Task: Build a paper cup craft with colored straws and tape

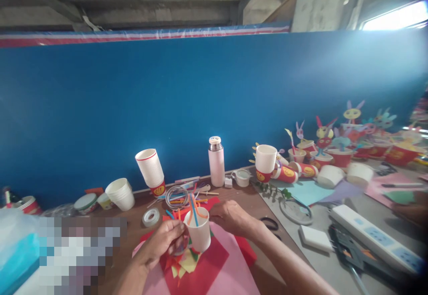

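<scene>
Head camera: a blue panel point(187, 94) spans the back, above a brown table point(244, 197) that meets a grey surface point(321, 263) at the right. On the table, nearest the person, lies a pink sheet point(237, 270), with a red sheet point(207, 272) over part of it. A white power strip point(374, 237) lies slanted on the grey surface, a black glue gun point(349, 243) just beside it. The left hand point(170, 239) is at the left side of a white cup point(200, 237), its fingers bent against it; whether they grip it cannot be told. The right hand point(232, 217) is to the right of the cup, fingers pointing down and inward near its rim; what they hold, if anything, cannot be told. Toward the panel stand a tall cup stack point(150, 172) and, to its right, a pale pink flask point(217, 165). The cup is upright over the red sheet, between the hands. A tape roll point(151, 217) lies left of it. Yellow scraps point(189, 263) lie on the red sheet in front of the cup. Thin orange and blue strips point(194, 208) stick up out of the cup.
</scene>
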The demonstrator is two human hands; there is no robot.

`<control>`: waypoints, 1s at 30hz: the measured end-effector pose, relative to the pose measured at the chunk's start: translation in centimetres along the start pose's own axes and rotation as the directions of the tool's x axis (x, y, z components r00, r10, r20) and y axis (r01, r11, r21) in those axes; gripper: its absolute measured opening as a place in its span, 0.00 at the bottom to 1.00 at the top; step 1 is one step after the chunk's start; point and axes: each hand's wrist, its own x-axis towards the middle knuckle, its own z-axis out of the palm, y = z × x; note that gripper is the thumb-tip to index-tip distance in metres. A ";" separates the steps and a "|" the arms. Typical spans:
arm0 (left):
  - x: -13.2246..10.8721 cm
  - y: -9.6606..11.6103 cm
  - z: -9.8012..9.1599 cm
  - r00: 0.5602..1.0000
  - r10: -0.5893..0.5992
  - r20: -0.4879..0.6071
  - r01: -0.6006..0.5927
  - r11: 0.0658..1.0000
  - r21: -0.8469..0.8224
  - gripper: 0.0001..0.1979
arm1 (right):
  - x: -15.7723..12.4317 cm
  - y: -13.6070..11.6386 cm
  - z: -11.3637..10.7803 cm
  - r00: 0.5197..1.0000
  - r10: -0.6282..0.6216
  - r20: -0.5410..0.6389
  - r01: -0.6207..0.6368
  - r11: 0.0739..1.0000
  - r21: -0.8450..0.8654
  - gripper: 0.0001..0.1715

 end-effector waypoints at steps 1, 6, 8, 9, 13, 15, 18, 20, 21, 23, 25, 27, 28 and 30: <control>-0.1 0.1 0.0 1.000 -0.002 0.009 0.002 1.000 0.003 0.20 | 0.0 0.0 0.0 1.000 -0.002 -0.004 0.002 1.000 0.002 0.11; -0.6 0.6 0.1 0.999 -0.001 0.037 0.001 1.000 -0.002 0.19 | 0.0 0.1 -0.2 0.999 -0.034 -0.033 0.035 0.999 0.026 0.13; -0.8 0.8 0.1 0.998 -0.005 0.062 0.005 1.000 -0.005 0.18 | 0.0 0.2 -0.3 0.998 -0.046 -0.044 0.047 0.998 0.031 0.13; -0.9 0.9 0.1 0.997 -0.006 0.075 0.006 1.000 -0.005 0.17 | 0.0 0.2 -0.4 0.998 -0.049 -0.048 0.050 0.998 0.032 0.13; -1.4 1.3 -0.1 0.996 -0.001 0.092 0.000 1.000 0.005 0.17 | -0.1 -0.1 -0.9 0.998 -0.055 -0.016 0.056 0.997 0.061 0.11; -1.6 1.5 -0.1 0.996 0.010 0.083 -0.011 1.000 0.009 0.18 | -0.3 -0.4 -1.2 0.998 -0.058 0.015 0.057 0.995 0.086 0.10; -1.9 1.7 -0.2 0.998 0.029 0.061 -0.030 0.999 0.013 0.17 | -0.4 -0.8 -1.7 0.996 -0.066 0.054 0.058 0.990 0.129 0.10; -1.9 1.8 -0.3 0.998 0.033 0.047 -0.034 0.999 0.020 0.16 | -0.4 -1.1 -2.0 0.995 -0.072 0.063 0.060 0.985 0.161 0.10; -1.9 1.8 -0.3 0.999 0.033 0.040 -0.034 0.999 0.023 0.16 | -0.4 -1.2 -2.1 0.995 -0.072 0.063 0.060 0.983 0.175 0.11; -1.8 1.9 -0.4 0.999 0.030 0.026 -0.031 0.999 0.029 0.16 | -0.4 -1.3 -2.4 0.996 -0.067 0.061 0.055 0.980 0.189 0.12; -1.8 1.9 -0.5 1.000 0.025 0.011 -0.025 0.999 0.032 0.17 | -0.4 -1.4 -2.4 0.997 -0.061 0.056 0.049 0.982 0.184 0.13; -1.8 1.9 -0.5 1.000 0.020 -0.005 -0.020 0.999 0.036 0.17 | -0.4 -1.4 -2.3 0.998 -0.051 0.044 0.043 0.986 0.162 0.11; -1.8 1.9 -0.5 1.000 0.018 -0.011 -0.018 0.999 0.039 0.17 | -0.4 -1.3 -2.1 0.999 -0.041 0.033 0.035 0.989 0.145 0.11; -1.8 1.9 -0.4 1.000 0.015 -0.016 -0.014 0.999 0.046 0.17 | -0.4 -1.1 -1.7 1.000 -0.023 0.010 0.022 0.993 0.113 0.10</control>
